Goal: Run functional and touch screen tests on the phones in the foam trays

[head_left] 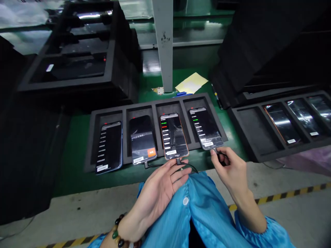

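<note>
Several phones lie in the compartments of a dark foam tray (126,112), their lower ends over its front edge. My right hand (230,165) pinches a black cable plug (215,151) at the bottom of the rightmost phone (205,127). Palm up, my left hand (162,182) has its fingers apart under the orange-edged phone (174,136), by a black cable (187,165) plugged into it. A cable also meets the dark phone (143,137), which shows an orange button. The far-left blue-edged phone (109,146) has a text list on screen and no visible cable.
Stacked foam trays (113,69) stand at the back left. Another tray (254,146) with phones lies at the right, before a dark stack. A grey post (165,48), yellow paper (192,82) and a marker (216,96) are behind the middle tray.
</note>
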The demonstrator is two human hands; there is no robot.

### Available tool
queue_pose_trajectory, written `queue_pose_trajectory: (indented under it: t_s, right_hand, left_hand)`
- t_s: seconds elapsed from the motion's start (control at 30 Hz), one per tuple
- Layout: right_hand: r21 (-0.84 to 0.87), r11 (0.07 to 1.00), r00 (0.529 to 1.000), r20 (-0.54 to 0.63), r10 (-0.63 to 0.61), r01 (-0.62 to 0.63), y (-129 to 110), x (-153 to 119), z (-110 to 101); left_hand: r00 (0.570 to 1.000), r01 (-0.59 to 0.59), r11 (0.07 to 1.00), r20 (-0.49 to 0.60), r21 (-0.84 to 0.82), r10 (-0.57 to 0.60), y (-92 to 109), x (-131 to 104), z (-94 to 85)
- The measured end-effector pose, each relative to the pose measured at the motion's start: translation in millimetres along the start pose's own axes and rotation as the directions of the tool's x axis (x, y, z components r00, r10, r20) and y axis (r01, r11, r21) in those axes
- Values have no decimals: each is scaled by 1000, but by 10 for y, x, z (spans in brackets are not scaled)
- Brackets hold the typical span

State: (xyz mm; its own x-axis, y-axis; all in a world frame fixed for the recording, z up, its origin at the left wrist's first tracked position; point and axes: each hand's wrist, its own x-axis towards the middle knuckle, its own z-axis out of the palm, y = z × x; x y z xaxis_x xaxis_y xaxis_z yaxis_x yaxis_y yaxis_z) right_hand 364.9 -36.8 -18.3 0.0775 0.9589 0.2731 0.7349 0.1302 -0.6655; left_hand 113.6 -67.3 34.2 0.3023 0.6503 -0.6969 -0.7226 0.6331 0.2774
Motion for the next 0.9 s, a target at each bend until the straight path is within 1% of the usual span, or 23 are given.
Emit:
queue_pose_trajectory:
  t_s: [0.1, 0.27, 0.47, 0.53, 0.57, 0.6, 0.63, 0.7, 0.73, 0.8, 0.83, 0.87, 0.9]
  right_hand:
    - [-6, 1000, 999, -34, -13, 13, 27, -17, 59]
    - [56, 998, 999, -46, 3, 0, 48, -26, 103]
    - [84, 995, 994, -107, -40, 49, 53, -17, 115]
    - [88, 995, 995, -89, -46, 54, 74, -25, 76]
    - [100, 994, 997, -61, -46, 52, 83, -35, 38]
    - [118, 992, 999, -16, -50, 52, 87, -50, -15]
    - [141, 989, 997, 39, -59, 53, 84, -72, -80]
    - [195, 978, 981, 163, -102, 70, 49, -129, -232]
    - [229, 969, 966, 219, -140, 89, 16, -160, -308]
    - [325, 934, 922, 298, -249, 147, -76, -214, -430]
    - [389, 904, 892, 323, -316, 179, -134, -230, -465]
    - [457, 865, 862, 332, -383, 208, -201, -237, -475]
    - [515, 827, 835, 335, -436, 225, -278, -235, -460]
  left_hand:
    - [999, 1, 1000, -34, 10, -1, -47, 55, 99]
    - [989, -108, 994, -104, 23, 110, -192, 167, 146]
    - [967, -174, 985, -188, -11, 169, -365, 217, 223]
    - [956, -202, 979, -221, -12, 194, -430, 237, 232]
    - [954, -213, 977, -218, -5, 207, -460, 242, 227]
    - [957, -219, 976, -192, 16, 218, -486, 241, 217]
    - [964, -223, 973, -137, 61, 229, -504, 230, 203]
    - [972, -233, 939, 39, 254, 230, -510, 173, 168]
    - [967, -251, 893, 136, 373, 215, -494, 126, 147]
    - [936, -324, 772, 301, 547, 180, -423, -1, 89]
    - [912, -376, 721, 369, 581, 179, -369, -78, 45]
    - [884, -429, 692, 429, 580, 188, -306, -162, -14]
    - [861, -468, 682, 464, 562, 208, -235, -252, -91]
